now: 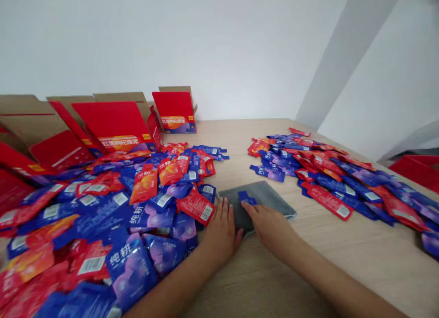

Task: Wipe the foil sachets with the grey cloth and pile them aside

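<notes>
A dark grey flat pad (264, 197) lies on the table between the two pouch piles. My left hand (219, 226) rests on the pad's left edge, fingers stretched out and holding nothing, close to a red pouch (197, 206). Over the middle of the pad, my right hand (270, 224) has its fingers on a small blue spouted pouch (246, 198), with the lower part of the pouch hidden by the fingers. The spout end of that pouch points away from me.
A large heap of red and blue pouches (137, 217) covers the left side. Another pile of pouches (318, 167) spreads along the right. Open red cartons (113, 121) stand at the back left, one red carton (174, 110) against the wall. A red object (418, 169) shows at far right.
</notes>
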A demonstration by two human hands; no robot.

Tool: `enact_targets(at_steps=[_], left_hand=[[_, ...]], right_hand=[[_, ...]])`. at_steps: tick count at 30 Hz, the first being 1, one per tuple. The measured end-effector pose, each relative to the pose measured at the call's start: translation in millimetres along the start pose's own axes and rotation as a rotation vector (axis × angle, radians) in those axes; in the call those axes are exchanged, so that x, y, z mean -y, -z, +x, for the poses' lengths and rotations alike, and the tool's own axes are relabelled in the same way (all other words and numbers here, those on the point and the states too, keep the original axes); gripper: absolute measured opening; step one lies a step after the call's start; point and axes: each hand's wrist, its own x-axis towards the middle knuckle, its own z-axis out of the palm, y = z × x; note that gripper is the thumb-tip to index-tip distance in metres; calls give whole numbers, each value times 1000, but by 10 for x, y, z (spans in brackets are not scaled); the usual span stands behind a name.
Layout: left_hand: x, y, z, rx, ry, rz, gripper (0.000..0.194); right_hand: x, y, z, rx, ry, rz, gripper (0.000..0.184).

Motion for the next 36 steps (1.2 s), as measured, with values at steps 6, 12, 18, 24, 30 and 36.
enact_targets(at_steps=[6,12,18,24,30,36], left_hand=[[5,25,1,-8,-11,-12,61],[2,-9,-8,-26,-14,-14,62],[-2,2,1,2,-4,-23,63],[2,62,18,67,9,-56,64],[0,57,9,96,32,-93,66],[0,17,18,96,31,-106,68]], right_hand=[[-445,-116,242,-292,-62,396,43],[-585,-268,163,-358,90,50,45],[-544,-438,228,-143,196,-171,46],[-477,-331,692,-68,165,-310,46],[-229,54,931,128,-107,-242,57],[-186,482,1360,80,-150,67,47]])
